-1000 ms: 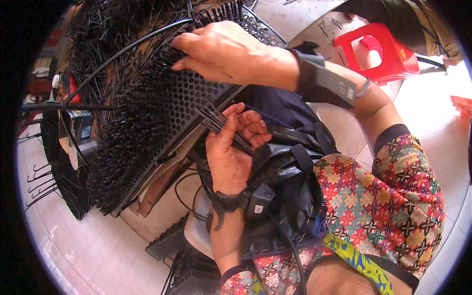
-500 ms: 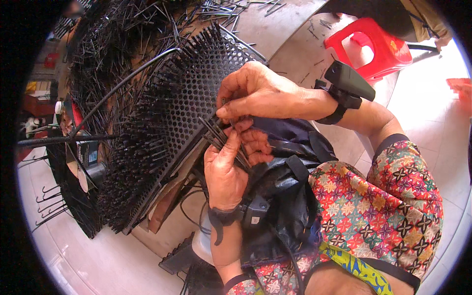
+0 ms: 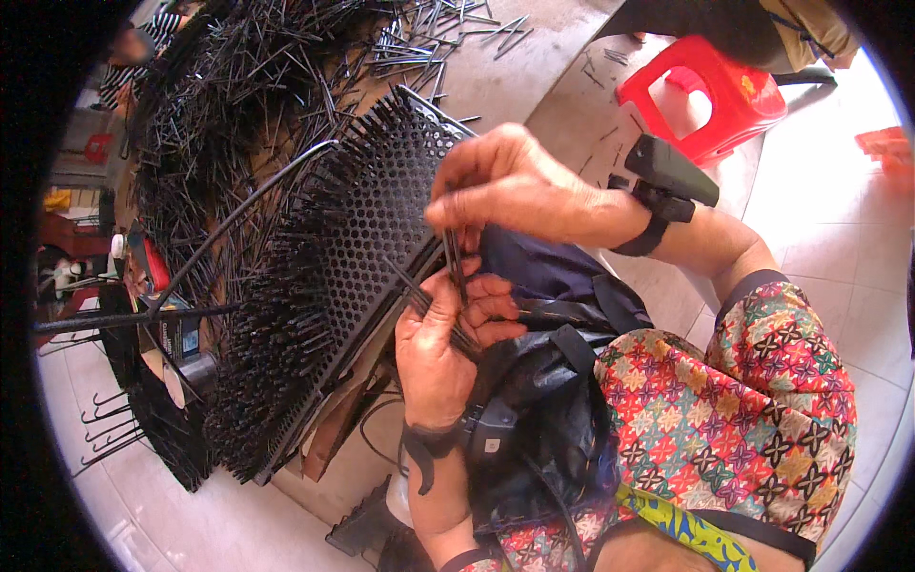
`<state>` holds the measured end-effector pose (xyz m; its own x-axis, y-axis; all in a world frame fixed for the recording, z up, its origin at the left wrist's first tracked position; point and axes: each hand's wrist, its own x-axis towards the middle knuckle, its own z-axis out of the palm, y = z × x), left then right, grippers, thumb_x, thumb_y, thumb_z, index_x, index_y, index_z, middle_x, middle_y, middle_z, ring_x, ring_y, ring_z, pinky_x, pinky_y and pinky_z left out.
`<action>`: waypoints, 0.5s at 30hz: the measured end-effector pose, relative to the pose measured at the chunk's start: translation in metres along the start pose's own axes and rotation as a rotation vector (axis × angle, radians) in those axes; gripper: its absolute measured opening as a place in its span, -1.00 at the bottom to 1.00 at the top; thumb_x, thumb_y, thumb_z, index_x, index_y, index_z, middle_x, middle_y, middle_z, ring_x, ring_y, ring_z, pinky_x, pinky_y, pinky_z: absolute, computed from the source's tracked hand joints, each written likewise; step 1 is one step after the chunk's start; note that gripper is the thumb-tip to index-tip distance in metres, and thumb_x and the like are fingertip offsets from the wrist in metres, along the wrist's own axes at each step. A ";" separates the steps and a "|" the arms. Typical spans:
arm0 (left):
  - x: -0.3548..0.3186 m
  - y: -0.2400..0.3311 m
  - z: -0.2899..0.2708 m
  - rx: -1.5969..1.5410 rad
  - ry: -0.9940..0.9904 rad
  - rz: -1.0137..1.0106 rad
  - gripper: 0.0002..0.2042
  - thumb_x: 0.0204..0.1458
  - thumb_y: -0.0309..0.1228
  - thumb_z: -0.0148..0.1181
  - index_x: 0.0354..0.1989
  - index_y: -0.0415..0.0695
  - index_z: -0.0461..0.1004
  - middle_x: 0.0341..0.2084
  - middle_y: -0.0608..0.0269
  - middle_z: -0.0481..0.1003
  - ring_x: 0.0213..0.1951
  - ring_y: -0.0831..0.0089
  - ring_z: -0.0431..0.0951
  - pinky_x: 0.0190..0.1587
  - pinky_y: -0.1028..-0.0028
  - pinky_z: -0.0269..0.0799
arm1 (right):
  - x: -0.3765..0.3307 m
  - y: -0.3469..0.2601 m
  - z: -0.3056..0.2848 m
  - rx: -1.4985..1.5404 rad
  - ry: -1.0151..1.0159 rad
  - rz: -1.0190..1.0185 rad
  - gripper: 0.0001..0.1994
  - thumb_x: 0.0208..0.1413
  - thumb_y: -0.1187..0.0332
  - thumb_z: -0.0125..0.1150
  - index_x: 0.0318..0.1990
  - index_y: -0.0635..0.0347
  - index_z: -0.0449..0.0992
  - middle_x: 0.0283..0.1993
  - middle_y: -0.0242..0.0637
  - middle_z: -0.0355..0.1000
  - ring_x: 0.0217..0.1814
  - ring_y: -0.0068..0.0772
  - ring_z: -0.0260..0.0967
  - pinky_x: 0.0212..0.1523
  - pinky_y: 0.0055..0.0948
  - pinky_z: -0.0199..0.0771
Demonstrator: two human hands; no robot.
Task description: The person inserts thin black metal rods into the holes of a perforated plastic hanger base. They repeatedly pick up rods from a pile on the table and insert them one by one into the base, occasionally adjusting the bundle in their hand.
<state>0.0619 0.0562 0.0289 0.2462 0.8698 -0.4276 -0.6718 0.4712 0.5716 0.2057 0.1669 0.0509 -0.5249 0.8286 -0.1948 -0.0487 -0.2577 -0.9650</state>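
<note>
Head view: the left hand (image 3: 437, 360) is curled, palm up, around a bundle of thin dark rods (image 3: 409, 283), its thumb lying across them and their ends sticking out toward the far left. The right hand (image 3: 522, 191) is just beyond it, fingertips pinched together on a few more dark rods (image 3: 452, 238) that hang down to the left hand's fingers; whether these touch the bundle I cannot tell. Just left of both hands a black perforated board (image 3: 405, 188) slants across the scene, its left part crowded with upright black pegs (image 3: 262, 357) and a band of bare holes on the side nearer the hands. A bent metal bar (image 3: 250, 203) arches over it from the left. Past the board, at the far left, lies a tangled heap of loose dark rods (image 3: 233, 91), with more scattered to its right. Shiny black material (image 3: 534, 381) covers the lap on the near side, beside the bright patterned clothing (image 3: 686, 419). At the far right, well apart from the hands, a red plastic stool (image 3: 734, 119) is on the floor (image 3: 820, 257).
</note>
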 end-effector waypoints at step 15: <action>-0.022 -0.029 -0.014 -0.126 0.270 0.023 -0.87 0.10 -0.31 0.03 -0.23 -0.05 0.35 -0.36 0.30 0.42 -0.31 0.40 0.43 -0.44 0.48 0.28 | 0.058 -0.002 -0.054 -0.256 0.469 -0.730 -0.86 -0.01 0.42 0.23 -0.38 0.34 0.49 -0.56 -0.37 0.43 -0.53 -0.69 0.38 -0.52 -0.70 0.40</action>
<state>0.0665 0.0217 0.0121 0.0464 0.8014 -0.5963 -0.7606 0.4154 0.4990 0.2214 0.2420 0.0326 -0.0348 0.8744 0.4840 -0.0143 0.4838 -0.8751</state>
